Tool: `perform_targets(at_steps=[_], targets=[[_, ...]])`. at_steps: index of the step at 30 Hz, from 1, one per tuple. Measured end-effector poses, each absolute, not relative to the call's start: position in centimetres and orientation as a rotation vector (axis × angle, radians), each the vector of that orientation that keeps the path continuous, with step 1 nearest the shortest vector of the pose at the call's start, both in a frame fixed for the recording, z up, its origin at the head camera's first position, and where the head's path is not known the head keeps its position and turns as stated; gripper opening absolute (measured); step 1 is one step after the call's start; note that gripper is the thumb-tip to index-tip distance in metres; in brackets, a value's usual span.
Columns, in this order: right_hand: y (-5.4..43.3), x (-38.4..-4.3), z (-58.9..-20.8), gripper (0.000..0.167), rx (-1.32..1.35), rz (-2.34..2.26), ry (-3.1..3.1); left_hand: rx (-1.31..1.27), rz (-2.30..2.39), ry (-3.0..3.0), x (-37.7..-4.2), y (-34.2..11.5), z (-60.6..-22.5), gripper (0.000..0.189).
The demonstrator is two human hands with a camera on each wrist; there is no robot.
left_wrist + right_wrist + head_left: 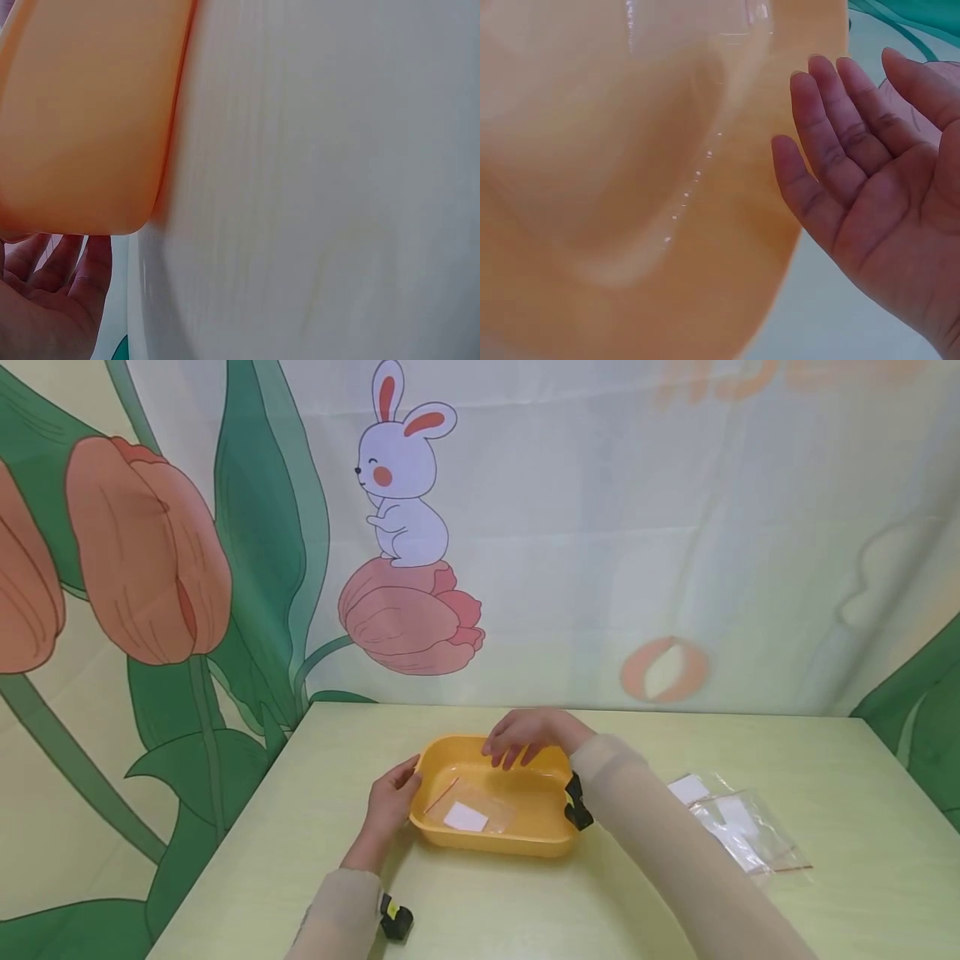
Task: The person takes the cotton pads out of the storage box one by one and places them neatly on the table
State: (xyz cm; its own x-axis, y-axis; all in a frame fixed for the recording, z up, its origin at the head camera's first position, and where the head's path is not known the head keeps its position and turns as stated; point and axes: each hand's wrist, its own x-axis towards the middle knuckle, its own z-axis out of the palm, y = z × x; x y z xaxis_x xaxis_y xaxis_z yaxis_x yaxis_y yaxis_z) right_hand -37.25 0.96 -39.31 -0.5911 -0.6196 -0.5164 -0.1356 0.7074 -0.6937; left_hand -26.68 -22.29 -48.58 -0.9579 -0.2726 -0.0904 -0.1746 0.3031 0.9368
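Observation:
A yellow plastic basin [540, 841] stands on the table in the head view. My left hand [392, 797] holds its left rim, and the fingers [91, 277] show against the basin's end in the left wrist view. Over the far side of the basin hovers my right hand [528, 735], palm down, with loosely bent fingers and nothing in them. The right wrist view shows those fingers [859, 142] relaxed and spread beside the basin wall. A clear zip bag with a white card [466, 817] lies on the basin floor, towards the left.
Right of the basin, several clear zip bags [738, 827] with white cards lie overlapping on the pale table [487, 910]. A printed cloth [555, 552] with tulips and a rabbit hangs behind the table. Each wrist wears a small black device [396, 920].

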Motion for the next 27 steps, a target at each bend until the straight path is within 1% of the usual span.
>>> perform_targets(at_steps=[7, 14, 27], targets=[[0.6, -37.7, -40.6, 0.039, -0.495, -0.797, 2.077, 0.451, -1.794, -2.446, -26.7, -22.2, -48.6, 0.044], [0.1, -37.3, -41.5, 0.035, -0.46, -0.787, 2.039, 0.462, -1.78, -2.446, -26.8, -22.1, -48.7, 0.043], [-0.9, -37.0, -42.2, 0.026, -0.393, -0.673, 2.073, 0.481, -1.778, -2.45, -26.8, -22.0, -48.7, 0.043]])
